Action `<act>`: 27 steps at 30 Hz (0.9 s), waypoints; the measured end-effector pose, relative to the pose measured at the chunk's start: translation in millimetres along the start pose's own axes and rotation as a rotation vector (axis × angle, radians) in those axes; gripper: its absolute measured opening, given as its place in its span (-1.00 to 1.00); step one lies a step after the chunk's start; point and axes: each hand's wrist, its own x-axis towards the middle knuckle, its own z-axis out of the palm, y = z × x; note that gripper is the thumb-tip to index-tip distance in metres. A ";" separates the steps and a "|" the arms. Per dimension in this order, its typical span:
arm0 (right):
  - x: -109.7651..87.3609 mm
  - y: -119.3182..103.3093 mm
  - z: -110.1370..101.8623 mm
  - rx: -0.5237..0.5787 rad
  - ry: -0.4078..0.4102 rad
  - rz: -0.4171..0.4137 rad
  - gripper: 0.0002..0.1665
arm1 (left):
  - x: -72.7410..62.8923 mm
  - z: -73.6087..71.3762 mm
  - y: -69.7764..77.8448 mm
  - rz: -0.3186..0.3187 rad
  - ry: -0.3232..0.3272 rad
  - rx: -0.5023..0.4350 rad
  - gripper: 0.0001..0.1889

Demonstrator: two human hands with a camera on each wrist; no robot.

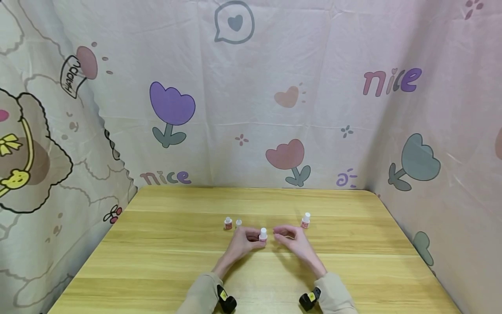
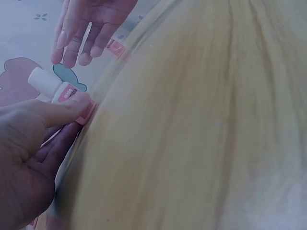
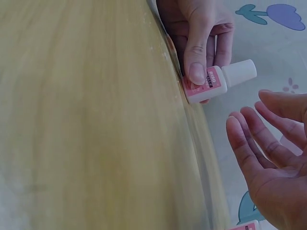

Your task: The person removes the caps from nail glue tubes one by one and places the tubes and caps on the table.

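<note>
Between thumb and fingers my left hand (image 1: pixel 244 242) pinches a small white bottle (image 1: pixel 263 234) with a pink label and a white cap. The bottle stands upright at the table surface. In the right wrist view the left thumb lies across the label of this bottle (image 3: pixel 207 85), and its capped end is uncovered. Just to the right is my right hand (image 1: pixel 295 242), apart from the bottle, its fingers loosely bent with nothing between them. The right wrist view shows this right hand (image 3: pixel 273 143) with palm and fingers spread near the cap.
A similar bottle (image 1: pixel 305 220) stands behind my right hand. Behind my left hand are another labelled bottle (image 1: pixel 228 223) and a small white item (image 1: pixel 239 223), partly hidden. All are on the wooden table (image 1: pixel 157 244), with a printed cloth (image 1: pixel 235 87) hanging behind it.
</note>
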 end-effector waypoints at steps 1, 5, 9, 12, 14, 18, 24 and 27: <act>0.3 -0.1 0.2 0.002 0.002 0.000 -0.57 | 0.1 -0.3 0.2 -0.005 -0.003 0.001 -0.72; 1.3 0.3 1.4 0.003 0.009 0.001 -0.57 | 0.3 -0.3 2.1 -0.022 -0.003 0.020 -0.68; 2.7 -0.3 3.3 0.006 0.013 -0.005 -0.58 | -0.1 0.4 2.7 -0.016 0.015 0.031 -0.71; 3.7 -1.2 4.7 0.009 0.020 -0.009 -0.58 | -0.7 0.9 2.2 -0.004 0.033 0.033 -0.75; 4.4 -1.1 5.7 0.016 0.024 -0.010 -0.57 | -1.2 1.0 1.6 -0.002 0.040 0.029 -0.77; 6.0 -0.4 7.7 0.032 0.035 -0.020 -0.54 | -1.8 1.1 1.4 0.004 0.045 0.014 -0.77; 10.5 -0.8 12.4 0.040 0.047 -0.064 -0.52 | -2.4 2.2 3.3 -0.005 0.063 -0.004 -0.76; 13.6 -1.5 16.1 0.031 0.043 -0.072 -0.54 | -2.1 3.6 4.6 -0.015 0.073 0.035 -0.77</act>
